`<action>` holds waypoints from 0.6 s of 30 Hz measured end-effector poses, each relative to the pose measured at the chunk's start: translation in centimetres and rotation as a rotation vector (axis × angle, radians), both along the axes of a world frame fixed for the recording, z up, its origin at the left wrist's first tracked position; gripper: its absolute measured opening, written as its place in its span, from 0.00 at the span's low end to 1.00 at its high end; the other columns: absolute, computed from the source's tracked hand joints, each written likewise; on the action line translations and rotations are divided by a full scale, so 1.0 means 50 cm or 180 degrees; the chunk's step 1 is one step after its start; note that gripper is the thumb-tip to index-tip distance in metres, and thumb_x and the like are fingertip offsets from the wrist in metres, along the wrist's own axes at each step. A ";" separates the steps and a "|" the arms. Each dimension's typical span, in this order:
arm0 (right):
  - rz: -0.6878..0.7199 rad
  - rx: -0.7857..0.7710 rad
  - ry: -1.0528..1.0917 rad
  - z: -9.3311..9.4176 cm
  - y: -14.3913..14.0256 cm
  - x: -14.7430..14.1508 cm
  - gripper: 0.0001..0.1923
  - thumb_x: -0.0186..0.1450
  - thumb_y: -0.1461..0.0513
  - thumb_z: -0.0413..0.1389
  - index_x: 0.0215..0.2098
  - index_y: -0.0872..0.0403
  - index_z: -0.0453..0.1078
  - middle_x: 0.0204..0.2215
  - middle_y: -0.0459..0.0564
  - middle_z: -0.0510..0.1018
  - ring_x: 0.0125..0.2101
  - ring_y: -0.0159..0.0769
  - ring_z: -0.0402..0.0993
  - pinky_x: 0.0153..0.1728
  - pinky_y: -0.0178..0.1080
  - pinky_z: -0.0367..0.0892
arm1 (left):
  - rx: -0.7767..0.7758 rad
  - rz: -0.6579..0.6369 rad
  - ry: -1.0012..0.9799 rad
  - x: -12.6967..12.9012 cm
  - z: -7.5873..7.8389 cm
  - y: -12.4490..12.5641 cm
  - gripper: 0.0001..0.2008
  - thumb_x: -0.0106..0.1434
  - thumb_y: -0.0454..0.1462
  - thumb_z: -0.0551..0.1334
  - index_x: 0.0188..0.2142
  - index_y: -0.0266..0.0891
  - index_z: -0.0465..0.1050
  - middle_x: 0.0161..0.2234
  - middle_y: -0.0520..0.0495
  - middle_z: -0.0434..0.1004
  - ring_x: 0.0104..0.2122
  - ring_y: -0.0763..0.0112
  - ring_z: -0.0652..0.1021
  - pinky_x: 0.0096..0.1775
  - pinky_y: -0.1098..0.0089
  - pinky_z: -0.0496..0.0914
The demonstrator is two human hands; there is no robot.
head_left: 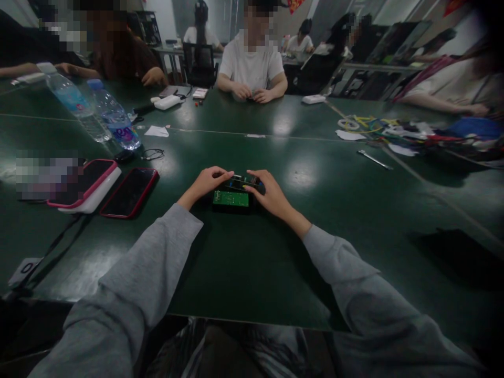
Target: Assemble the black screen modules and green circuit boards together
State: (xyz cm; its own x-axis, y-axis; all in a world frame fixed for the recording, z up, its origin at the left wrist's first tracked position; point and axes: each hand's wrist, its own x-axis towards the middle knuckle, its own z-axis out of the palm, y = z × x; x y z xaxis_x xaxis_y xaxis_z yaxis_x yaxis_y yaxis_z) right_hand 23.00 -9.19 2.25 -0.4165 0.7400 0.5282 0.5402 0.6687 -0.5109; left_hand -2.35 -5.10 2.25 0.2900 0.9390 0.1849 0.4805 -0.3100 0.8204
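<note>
Far to the left of the grip, two clear plastic water bottles (98, 113) stand together on the dark green table (244, 273). The nearer one holds water and wears a blue and purple label, but its print is too blurred to read. In front of them, well left of the hands, a phone in a pink case (92, 181) lies on a white block, and a phone with a red edge (129, 191) lies just beside it, screen up and dark.

The left hand (207, 184) has its fingers curled over the left end of a green circuit board (231, 198), thumb and forefinger pinching a small dark part at the board's far edge. The board lies flat on the table, directly between both hands. The right hand (270, 194) closes on the right end of that same part; no writing on the board is legible.

Well right of the grip, a metal tool (374, 159) lies on the table, with a heap of coloured wires (394, 128) beyond.
</note>
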 end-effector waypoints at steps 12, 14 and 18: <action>0.0027 -0.0532 0.0134 0.000 0.001 0.003 0.18 0.73 0.49 0.53 0.54 0.49 0.70 0.47 0.53 0.76 0.48 0.46 0.72 0.51 0.51 0.68 | 0.0167 -0.0040 0.0408 0.000 0.002 0.005 0.27 0.64 0.59 0.58 0.35 0.39 0.81 0.48 0.41 0.76 0.48 0.59 0.76 0.54 0.56 0.71; 0.0048 -0.0551 0.0156 -0.003 0.004 0.004 0.19 0.71 0.49 0.55 0.54 0.49 0.70 0.47 0.54 0.75 0.48 0.46 0.71 0.51 0.51 0.68 | 0.0192 -0.0031 0.0489 -0.001 -0.001 0.007 0.28 0.65 0.60 0.57 0.35 0.39 0.80 0.48 0.41 0.75 0.48 0.59 0.75 0.54 0.55 0.70; -0.0006 -0.0385 0.0129 -0.014 0.010 0.006 0.21 0.69 0.48 0.58 0.54 0.51 0.71 0.47 0.56 0.72 0.50 0.48 0.69 0.53 0.53 0.68 | 0.0270 0.0001 0.0584 0.000 -0.007 0.010 0.28 0.67 0.59 0.54 0.35 0.40 0.80 0.47 0.42 0.75 0.48 0.58 0.75 0.54 0.54 0.69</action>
